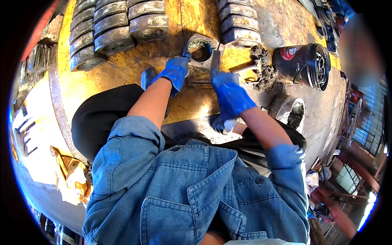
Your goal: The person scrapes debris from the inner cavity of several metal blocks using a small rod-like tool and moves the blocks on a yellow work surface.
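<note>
On the yellow, stained floor in front of me sits a square metal casting [208, 41] with a round bore through its middle. My left hand [176, 72], in a blue rubber glove, is closed at the casting's near left edge, its fingertips partly hidden. My right hand [232, 94], gloved alike, is wrapped round the near end of a flat, dark metal bar [215, 64]. That bar points away from me along the casting's right side, its far tip at the right corner. Another metal block [199, 77] shows just below the casting.
Stacked curved metal castings [149, 27] stand far left, with another stack [240, 22] far right. A wooden-handled tool [244, 66] lies beside dark shavings [267, 71]. A black bucket [297, 63] of metal parts leans at the right. Crumpled brown paper [73, 177] lies left.
</note>
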